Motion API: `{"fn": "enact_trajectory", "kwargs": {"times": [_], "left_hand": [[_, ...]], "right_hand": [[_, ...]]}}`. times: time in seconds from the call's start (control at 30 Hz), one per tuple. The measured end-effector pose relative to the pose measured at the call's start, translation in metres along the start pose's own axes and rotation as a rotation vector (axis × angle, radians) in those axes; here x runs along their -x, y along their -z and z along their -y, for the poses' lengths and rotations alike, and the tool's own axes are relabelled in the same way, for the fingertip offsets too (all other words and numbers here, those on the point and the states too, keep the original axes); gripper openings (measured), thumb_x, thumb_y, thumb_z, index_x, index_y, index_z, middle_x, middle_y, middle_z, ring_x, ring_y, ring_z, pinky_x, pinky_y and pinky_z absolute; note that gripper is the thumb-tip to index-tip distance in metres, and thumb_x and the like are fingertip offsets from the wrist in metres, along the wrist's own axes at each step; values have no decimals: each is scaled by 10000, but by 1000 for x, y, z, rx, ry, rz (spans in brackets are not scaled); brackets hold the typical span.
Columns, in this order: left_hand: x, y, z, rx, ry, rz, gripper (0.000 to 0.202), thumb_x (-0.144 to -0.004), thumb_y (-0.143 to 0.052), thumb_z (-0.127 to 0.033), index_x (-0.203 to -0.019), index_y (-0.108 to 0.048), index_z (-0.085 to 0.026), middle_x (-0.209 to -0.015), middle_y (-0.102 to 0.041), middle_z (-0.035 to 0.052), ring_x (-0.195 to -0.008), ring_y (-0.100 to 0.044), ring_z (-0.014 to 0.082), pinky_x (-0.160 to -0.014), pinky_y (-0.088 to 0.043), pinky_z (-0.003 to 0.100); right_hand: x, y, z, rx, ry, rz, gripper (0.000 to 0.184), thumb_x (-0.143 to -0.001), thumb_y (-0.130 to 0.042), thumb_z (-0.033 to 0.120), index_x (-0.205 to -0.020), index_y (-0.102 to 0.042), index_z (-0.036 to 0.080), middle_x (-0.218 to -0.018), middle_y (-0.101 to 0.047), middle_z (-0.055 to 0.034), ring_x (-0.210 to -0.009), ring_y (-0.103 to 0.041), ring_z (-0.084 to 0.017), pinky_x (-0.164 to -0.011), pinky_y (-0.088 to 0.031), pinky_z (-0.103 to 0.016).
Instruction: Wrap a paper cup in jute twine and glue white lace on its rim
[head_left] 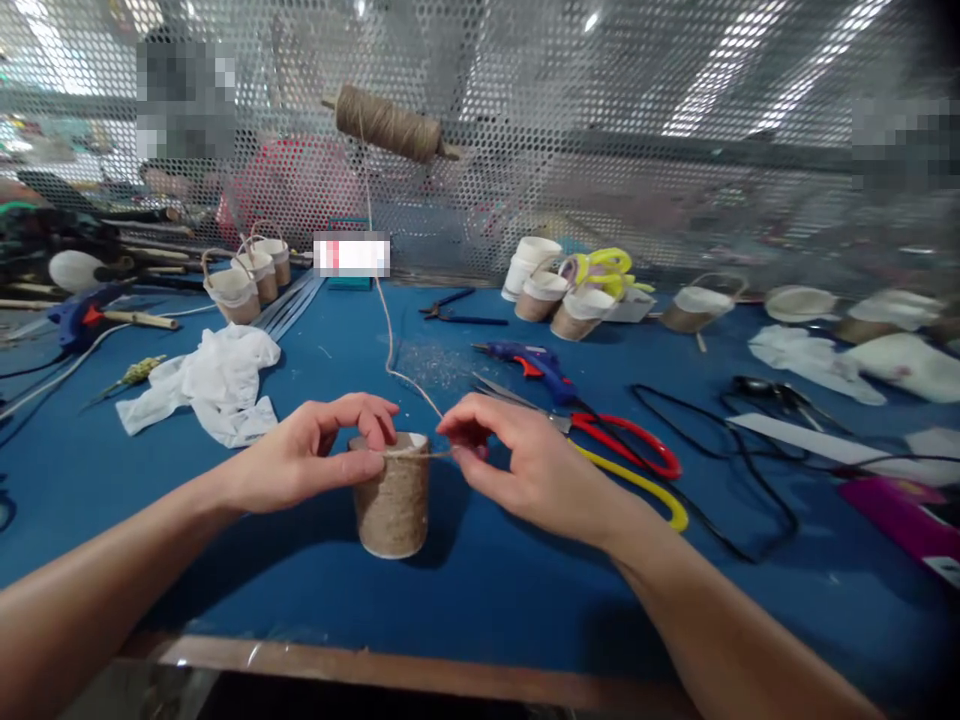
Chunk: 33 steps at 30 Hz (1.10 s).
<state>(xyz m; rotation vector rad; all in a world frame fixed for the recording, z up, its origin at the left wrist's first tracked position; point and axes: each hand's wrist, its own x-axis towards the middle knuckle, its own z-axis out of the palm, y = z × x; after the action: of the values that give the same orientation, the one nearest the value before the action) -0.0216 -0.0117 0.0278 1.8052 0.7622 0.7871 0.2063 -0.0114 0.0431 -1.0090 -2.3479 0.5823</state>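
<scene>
A small brown cup wrapped in rough material (393, 508) stands upright on the blue table near its front edge. My left hand (322, 450) pinches the cup's upper rim, thumb outside and fingers over the opening. To the right of the cup, my right hand (517, 460) pinches a thin twine (405, 378) between thumb and fingers. A short stretch of twine runs level from the rim to those fingertips. From the right hand the twine continues back and up to a twine spool (386, 125) on a rod at the perforated screen.
Scissors with red and yellow handles (630, 445) and a blue glue gun (529, 365) lie right of my hands. Pliers (461, 310) lie behind. White gloves (214, 380) are at left. Finished-looking cups with handles (238, 295) stand back left, more cups (541, 295) back right.
</scene>
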Motion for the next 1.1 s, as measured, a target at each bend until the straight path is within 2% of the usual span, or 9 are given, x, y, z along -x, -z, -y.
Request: {"fn": "enact_trajectory", "kwargs": {"times": [0.1, 0.2, 0.4, 0.5, 1.1], "left_hand": [[1, 0, 0, -37, 6, -9, 68, -790, -558, -226, -737, -563, -183, -910, -600, 60, -1168, -448, 244, -986, -344, 433], [1, -1, 0, -69, -5, -18, 73, -796, -545, -225, -739, -556, -181, -898, -600, 62, -1150, -459, 252, -972, -356, 439], [2, -4, -3, -105, -34, -12, 49, -797, -545, -205, -754, -554, -183, -926, -597, 61, -1146, -463, 230, -980, -359, 415], [3, -6, -4, -111, -52, -7, 55, -799, -542, -198, -746, -547, -182, -907, -592, 58, -1149, -458, 218, -984, -355, 395], [5, -7, -5, -102, -67, 2, 30, -798, -545, -174, -768, -548, -171, -933, -565, 62, -1170, -435, 225, -984, -348, 389]], "right_hand": [[4, 3, 8, -49, -24, 25, 48, -797, -557, 177, -837, -581, 168, -747, -563, -6, -577, -501, -78, -543, -443, -203], [6, 3, 16, -105, -58, 44, 110, -796, -591, 265, -854, -615, 175, -740, -581, -6, -532, -492, -68, -497, -433, -192], [8, 0, 24, -93, -74, -47, 96, -803, -545, 199, -728, -603, 185, -637, -573, 8, -538, -500, -83, -500, -421, -194], [8, -2, 24, -113, -134, -71, 117, -803, -531, 200, -700, -585, 186, -618, -566, 14, -524, -490, -84, -483, -412, -193], [6, -9, 21, -350, -331, 4, 106, -801, -516, 234, -713, -519, 175, -586, -474, 43, -501, -401, -68, -448, -347, -190]]}}
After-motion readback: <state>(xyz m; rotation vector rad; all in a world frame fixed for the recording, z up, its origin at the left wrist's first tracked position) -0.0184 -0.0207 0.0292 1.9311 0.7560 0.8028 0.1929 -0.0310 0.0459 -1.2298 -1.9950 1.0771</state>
